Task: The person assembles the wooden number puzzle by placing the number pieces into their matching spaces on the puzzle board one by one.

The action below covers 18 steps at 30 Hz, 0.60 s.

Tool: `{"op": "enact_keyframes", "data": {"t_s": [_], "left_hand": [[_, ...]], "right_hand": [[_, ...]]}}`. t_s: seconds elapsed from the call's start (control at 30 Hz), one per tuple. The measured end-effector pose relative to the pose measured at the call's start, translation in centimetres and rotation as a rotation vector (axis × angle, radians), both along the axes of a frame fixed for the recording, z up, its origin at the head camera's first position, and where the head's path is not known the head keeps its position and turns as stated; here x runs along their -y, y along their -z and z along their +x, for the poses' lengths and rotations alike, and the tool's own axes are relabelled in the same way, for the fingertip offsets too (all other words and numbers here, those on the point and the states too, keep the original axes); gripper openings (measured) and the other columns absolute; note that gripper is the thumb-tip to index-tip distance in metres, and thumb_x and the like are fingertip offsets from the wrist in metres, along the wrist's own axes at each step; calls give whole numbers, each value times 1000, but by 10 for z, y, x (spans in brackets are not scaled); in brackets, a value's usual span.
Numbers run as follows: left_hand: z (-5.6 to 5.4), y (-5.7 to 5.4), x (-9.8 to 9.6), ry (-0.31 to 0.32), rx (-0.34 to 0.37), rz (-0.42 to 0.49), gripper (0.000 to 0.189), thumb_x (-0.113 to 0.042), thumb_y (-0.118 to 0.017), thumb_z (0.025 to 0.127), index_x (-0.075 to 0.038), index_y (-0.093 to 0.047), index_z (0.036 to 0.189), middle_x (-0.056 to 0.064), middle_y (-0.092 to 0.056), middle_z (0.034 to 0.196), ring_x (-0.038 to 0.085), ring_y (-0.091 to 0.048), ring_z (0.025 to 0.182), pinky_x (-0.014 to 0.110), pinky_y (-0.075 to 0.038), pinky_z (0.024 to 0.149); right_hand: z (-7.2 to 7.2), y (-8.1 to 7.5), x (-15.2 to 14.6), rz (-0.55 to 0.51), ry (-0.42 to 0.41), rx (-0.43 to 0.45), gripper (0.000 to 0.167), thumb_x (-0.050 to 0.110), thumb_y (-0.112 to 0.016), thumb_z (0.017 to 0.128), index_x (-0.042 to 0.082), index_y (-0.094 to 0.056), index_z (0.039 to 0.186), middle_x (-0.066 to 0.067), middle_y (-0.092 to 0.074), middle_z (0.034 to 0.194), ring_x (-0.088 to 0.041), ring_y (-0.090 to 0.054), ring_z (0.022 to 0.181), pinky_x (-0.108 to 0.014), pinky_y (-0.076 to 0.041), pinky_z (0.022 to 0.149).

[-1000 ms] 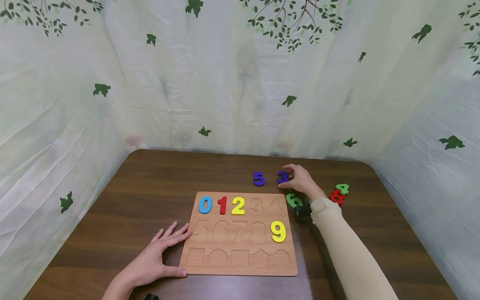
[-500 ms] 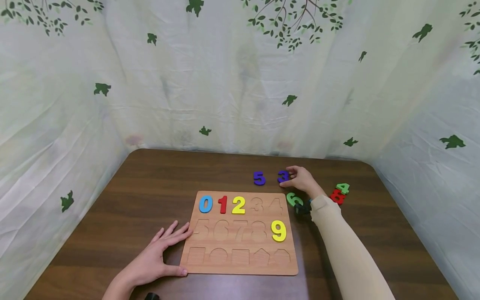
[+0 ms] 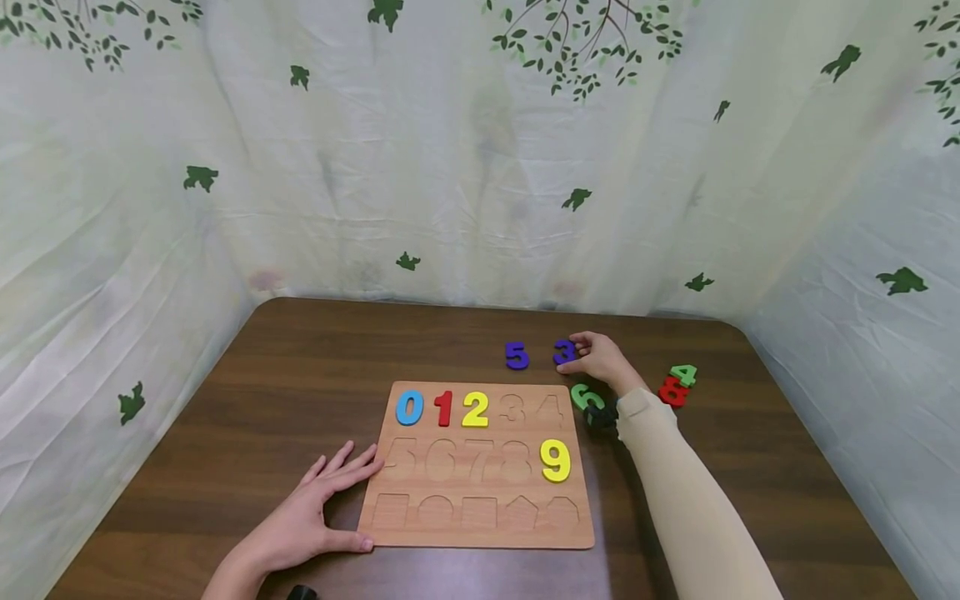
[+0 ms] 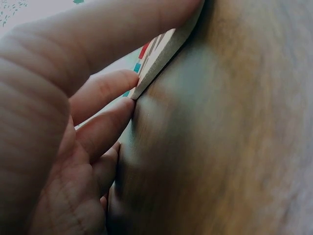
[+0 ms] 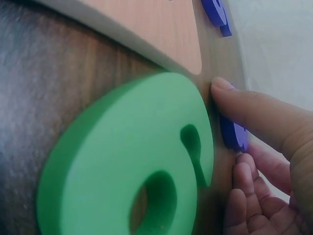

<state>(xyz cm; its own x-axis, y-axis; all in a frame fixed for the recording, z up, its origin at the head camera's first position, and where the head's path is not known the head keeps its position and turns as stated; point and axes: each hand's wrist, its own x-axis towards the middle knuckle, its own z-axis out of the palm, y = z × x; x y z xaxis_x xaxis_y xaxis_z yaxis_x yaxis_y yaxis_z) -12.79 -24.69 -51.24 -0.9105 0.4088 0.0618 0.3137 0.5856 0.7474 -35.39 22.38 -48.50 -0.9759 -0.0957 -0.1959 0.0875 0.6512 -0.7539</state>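
A wooden number board (image 3: 480, 533) lies on the table, with a blue 0 (image 3: 409, 408), a red 1 (image 3: 443, 409), a yellow 2 (image 3: 476, 410) and a yellow 9 (image 3: 556, 461) in its outlines. My left hand (image 3: 311, 508) rests at the board's left edge, fingers spread, thumb at the near corner. Beyond the board's far right corner, my right hand (image 3: 603, 360) pinches the purple number 3 (image 3: 564, 352) between thumb and index finger. In the right wrist view, the thumb covers part of that 3 (image 5: 234, 132).
A purple 5 (image 3: 517, 356) lies behind the board. Under the right wrist is a green 6 (image 3: 587, 397), close to the board's right edge. Farther right, a green 4 (image 3: 684, 375) touches a red 8 (image 3: 672, 392). A white leaf-printed curtain (image 3: 480, 167) stands around the table.
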Motion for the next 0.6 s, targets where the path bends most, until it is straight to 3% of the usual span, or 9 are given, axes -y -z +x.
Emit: {"op": "enact_keyframes", "data": {"t_s": [0.6], "left_hand": [[0, -1, -1, -1, -3, -9, 93, -54, -94, 74, -30, -58, 156, 6, -44, 171, 53, -18, 161, -1, 11, 115]], "right_hand": [[2, 1, 1, -31, 25, -10, 74, 18, -88, 91, -3, -53, 153, -25, -57, 149, -38, -54, 132, -53, -45, 120]]}}
